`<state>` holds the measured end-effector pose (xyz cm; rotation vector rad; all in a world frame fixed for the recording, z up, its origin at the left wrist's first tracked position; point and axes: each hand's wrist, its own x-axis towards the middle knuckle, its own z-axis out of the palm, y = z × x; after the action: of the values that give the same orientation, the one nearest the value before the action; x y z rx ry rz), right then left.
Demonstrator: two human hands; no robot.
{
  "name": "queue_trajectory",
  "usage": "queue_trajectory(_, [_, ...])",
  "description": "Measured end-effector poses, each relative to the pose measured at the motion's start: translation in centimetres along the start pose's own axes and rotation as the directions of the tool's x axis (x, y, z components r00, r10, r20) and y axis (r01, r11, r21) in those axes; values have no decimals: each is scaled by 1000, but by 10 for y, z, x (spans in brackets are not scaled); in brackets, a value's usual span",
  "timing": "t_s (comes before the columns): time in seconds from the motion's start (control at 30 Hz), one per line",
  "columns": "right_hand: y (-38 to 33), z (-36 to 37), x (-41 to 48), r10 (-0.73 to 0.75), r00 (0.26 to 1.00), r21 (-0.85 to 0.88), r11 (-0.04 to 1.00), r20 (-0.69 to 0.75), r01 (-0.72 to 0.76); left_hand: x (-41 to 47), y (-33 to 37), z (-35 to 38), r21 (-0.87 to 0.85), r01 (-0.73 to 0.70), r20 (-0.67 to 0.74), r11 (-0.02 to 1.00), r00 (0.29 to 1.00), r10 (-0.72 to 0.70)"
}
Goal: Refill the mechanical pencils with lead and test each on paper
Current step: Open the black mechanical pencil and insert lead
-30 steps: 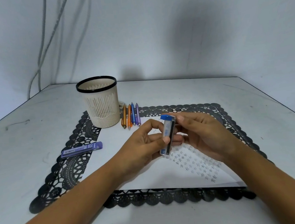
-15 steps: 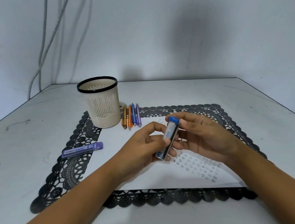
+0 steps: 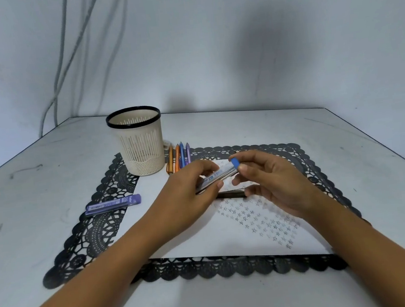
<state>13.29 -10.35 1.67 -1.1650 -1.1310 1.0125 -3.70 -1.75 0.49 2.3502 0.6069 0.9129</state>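
Nearest the camera, two bare forearms reach in over the white counter (image 3: 238,300) toward a sheet of paper (image 3: 206,236), which lies on a black lace mat (image 3: 99,230). Small pencilled stars cover the right part of the paper.

Above the middle of the paper, the left hand (image 3: 186,200) and the right hand (image 3: 273,183) share a clear lead case (image 3: 218,176) marked 2B. The left grip is closed on the case's lower end, thumb against fingers. The right grip pinches the upper end at the blue cap (image 3: 234,162), thumb and forefinger together on it. The case tilts, cap end raised to the right. Just beneath it, between the two hands, a dark pencil (image 3: 231,194) runs nearly level; which hand holds it cannot be told.

Left of the paper, on the mat, lies a purple lead case (image 3: 113,204), also marked 2B.

Beyond the paper's far left corner stands a cream slotted cup (image 3: 141,145) with a black rim. Just right of the cup, four coloured pencils (image 3: 178,156) lie side by side, touching or nearly so, tips pointing away.
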Motion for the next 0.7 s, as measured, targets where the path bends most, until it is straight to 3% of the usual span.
queue_trajectory(0.13, [3, -3, 0, -55, 998, -288, 957, -36, 42, 3, -2, -3, 142, -65, -1, 988, 998, 66])
queue_trajectory(0.33, [7, -13, 4, -186, 968, -661, 750, -170, 28, 9, -5, -26, 269, -22, 73, 963, 997, 2])
queue_trajectory(0.5, [18, -20, 8, -189, 942, -697, 715, -276, -60, 7, -21, -56, 413, 48, 143, 909, 983, -117])
queue_trajectory(0.7, [20, -18, 6, -101, 941, -641, 755, -322, -138, -2, -56, -102, 516, 227, 81, 826, 947, -311])
